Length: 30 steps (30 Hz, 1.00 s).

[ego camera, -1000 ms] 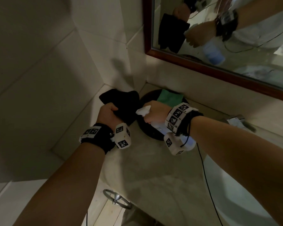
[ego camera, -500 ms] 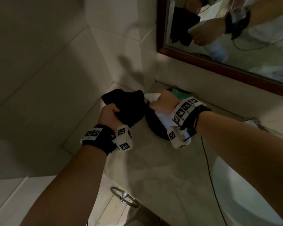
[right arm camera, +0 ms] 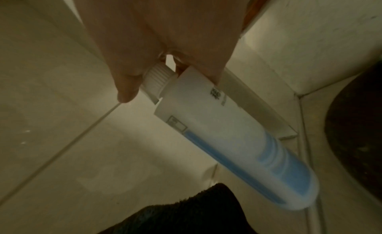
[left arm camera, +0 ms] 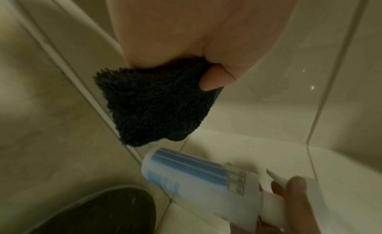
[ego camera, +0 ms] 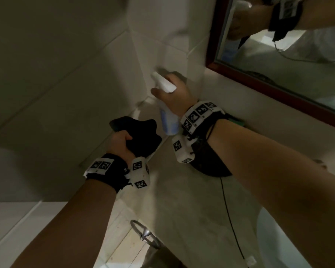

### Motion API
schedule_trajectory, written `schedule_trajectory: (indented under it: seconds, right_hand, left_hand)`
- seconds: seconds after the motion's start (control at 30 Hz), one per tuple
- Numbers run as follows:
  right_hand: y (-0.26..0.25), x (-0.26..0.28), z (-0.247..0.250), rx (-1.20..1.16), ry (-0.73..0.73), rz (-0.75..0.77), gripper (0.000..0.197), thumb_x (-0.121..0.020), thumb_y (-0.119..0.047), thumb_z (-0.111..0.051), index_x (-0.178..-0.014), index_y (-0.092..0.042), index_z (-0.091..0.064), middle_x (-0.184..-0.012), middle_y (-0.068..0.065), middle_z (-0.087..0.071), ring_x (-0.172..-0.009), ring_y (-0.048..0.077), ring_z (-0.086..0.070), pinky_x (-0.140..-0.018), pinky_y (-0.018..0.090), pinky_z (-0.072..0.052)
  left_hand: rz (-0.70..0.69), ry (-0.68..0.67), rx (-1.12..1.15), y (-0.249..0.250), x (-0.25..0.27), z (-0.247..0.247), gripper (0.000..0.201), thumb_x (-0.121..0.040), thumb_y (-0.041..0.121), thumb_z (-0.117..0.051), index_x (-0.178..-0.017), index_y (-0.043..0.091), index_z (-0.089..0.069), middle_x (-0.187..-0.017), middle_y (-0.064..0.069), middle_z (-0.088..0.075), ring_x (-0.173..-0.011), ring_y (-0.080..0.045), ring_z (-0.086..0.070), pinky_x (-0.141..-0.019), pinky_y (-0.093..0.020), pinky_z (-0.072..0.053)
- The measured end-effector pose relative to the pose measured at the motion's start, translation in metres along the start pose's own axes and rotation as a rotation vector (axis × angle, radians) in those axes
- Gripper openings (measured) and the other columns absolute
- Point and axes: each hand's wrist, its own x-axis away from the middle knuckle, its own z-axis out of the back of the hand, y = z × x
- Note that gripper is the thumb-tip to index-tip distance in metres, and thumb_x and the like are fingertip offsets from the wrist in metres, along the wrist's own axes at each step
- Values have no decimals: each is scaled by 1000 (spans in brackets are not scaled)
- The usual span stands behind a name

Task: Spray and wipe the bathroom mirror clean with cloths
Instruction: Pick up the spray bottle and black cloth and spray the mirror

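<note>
My left hand (ego camera: 120, 143) grips a bunched dark cloth (ego camera: 141, 135) over the counter's left corner; the left wrist view shows the cloth (left arm camera: 157, 105) pinched under my thumb. My right hand (ego camera: 174, 93) grips a white spray bottle with a blue label (ego camera: 168, 120) by its neck, lifted clear of the counter, nozzle pointing up-left at the tiled wall. The bottle (right arm camera: 223, 136) hangs tilted below my fingers in the right wrist view. The wood-framed mirror (ego camera: 278, 60) is at the upper right, reflecting my hand and bottle.
A dark round tray (ego camera: 211, 165) sits on the beige counter (ego camera: 182, 209) under my right wrist, with a green cloth (ego camera: 238, 121) at its far edge. A white basin (ego camera: 275, 244) lies at the lower right. Tiled walls (ego camera: 66, 74) close the left side.
My right hand has lifted the spray bottle up from the tray toward the wall and mirror. The left hand stays low, holding the dark cloth. The view has tilted upward.
</note>
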Motion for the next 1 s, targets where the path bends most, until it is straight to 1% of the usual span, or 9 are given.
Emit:
schedule_trajectory:
  seconds: [0.07, 0.17, 0.27, 0.4, 0.57, 0.67, 0.77, 0.83, 1.0]
  right_hand:
    - [8, -9, -13, 23, 56, 15, 38, -69, -59, -76, -72, -24, -62, -73, 1, -59, -74, 25, -60, -69, 42, -51]
    - [21, -19, -29, 34, 29, -52, 37, -61, -69, -74, -59, -39, -53, -62, -14, -54, -67, 14, -60, -64, 36, -51]
    - [17, -18, -38, -44, 35, -75, 37, -71, -39, -83, -57, -35, -48, -55, -19, -54, -53, -5, -51, -58, 20, -41]
    - [22, -21, -46, -102, 38, -60, 42, -75, -21, -82, -58, -30, -45, -50, -25, -51, -51, -3, -49, -57, 15, -36]
    - [23, -17, -35, 3, -132, -68, 23, -76, -31, -81, -84, -23, -61, -79, -12, -62, -72, 4, -57, -64, 18, -39]
    - [27, -10, -26, 23, -220, -82, 46, -77, -35, -81, -113, -13, -62, -103, 1, -65, -91, 14, -60, -73, 24, -43]
    - [24, -4, -24, 92, -234, -57, 55, -70, -44, -81, -110, -10, -64, -103, 5, -67, -91, 20, -63, -80, 35, -51]
    - [21, -1, -21, 166, -230, -15, 47, -73, -38, -81, -105, -6, -67, -97, 7, -67, -88, 23, -63, -80, 38, -51]
    - [25, 2, -21, 150, -125, -30, 38, -79, -24, -80, -111, -7, -68, -82, -8, -54, -71, 3, -51, -60, 7, -35]
  left_hand:
    - [-25, 42, -2, 3, 2, 3, 56, -84, 4, -36, -138, 1, -52, -129, -21, -64, -115, -38, -63, -95, -51, -47]
    - [-13, 101, 21, -1, -6, 16, 61, -79, 6, -35, -137, 6, -55, -126, -19, -66, -118, -38, -63, -107, -54, -42]
    - [9, 107, 33, 0, -5, 20, 54, -88, 7, -29, -133, 9, -58, -115, -18, -71, -95, -34, -73, -90, -47, -50]
    - [-14, 132, 46, -2, -8, 23, 49, -91, 4, -28, -131, 3, -56, -85, -13, -76, -66, -28, -74, -61, -34, -56]
    - [-1, 150, 28, -6, -9, 27, 46, -87, 7, -31, -120, 3, -64, -102, -18, -74, -94, -33, -73, -89, -46, -51]
    - [6, 162, 14, -7, -3, 21, 48, -86, 8, -34, -124, 3, -63, -110, -20, -72, -108, -36, -65, -96, -48, -49]
    - [14, 171, -22, -8, 2, 14, 58, -77, 9, -42, -132, 3, -59, -127, -20, -65, -120, -37, -60, -106, -49, -45]
    - [4, 190, -49, -9, 3, 11, 54, -79, 8, -41, -130, 2, -59, -126, -19, -65, -113, -37, -63, -94, -46, -51]
    - [-25, 181, -117, -11, 7, 2, 37, -90, 7, -35, -119, 3, -58, -90, -14, -69, -75, -28, -69, -59, -32, -55]
